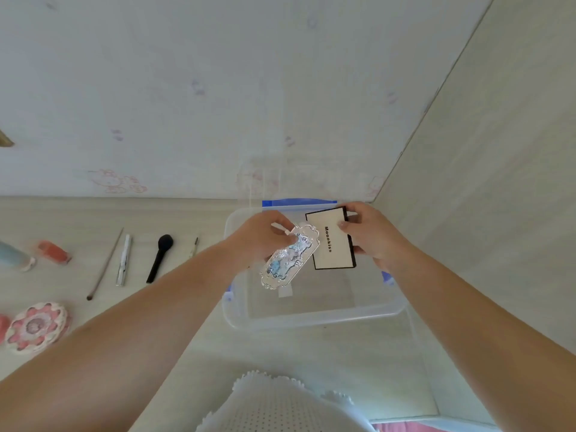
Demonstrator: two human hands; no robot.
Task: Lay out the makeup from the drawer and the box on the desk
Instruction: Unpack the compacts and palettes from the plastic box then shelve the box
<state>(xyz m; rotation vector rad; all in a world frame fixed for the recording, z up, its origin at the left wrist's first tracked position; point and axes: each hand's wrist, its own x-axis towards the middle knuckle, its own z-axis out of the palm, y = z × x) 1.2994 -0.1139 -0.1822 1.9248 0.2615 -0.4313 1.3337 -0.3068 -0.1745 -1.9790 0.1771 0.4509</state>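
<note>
Both hands are above the clear plastic box (314,316) with blue clasps, which stands on the pale desk against the wall. My left hand (258,238) grips an ornate silver palette (288,260) with a blue picture on its lid, held tilted over the box. My right hand (371,232) holds a white, black-edged palette (332,241) marked "Mooekiss" by its far and right edges. The two palettes nearly touch. The bottom of the box looks bare through the clear plastic.
Laid out on the desk to the left are a thin brush (104,266), a silver tube (124,260), a black powder brush (159,257), a small pencil (194,247), an orange item (54,252), a pale blue bottle (14,255) and a pink flower compact (37,327). A side wall stands on the right.
</note>
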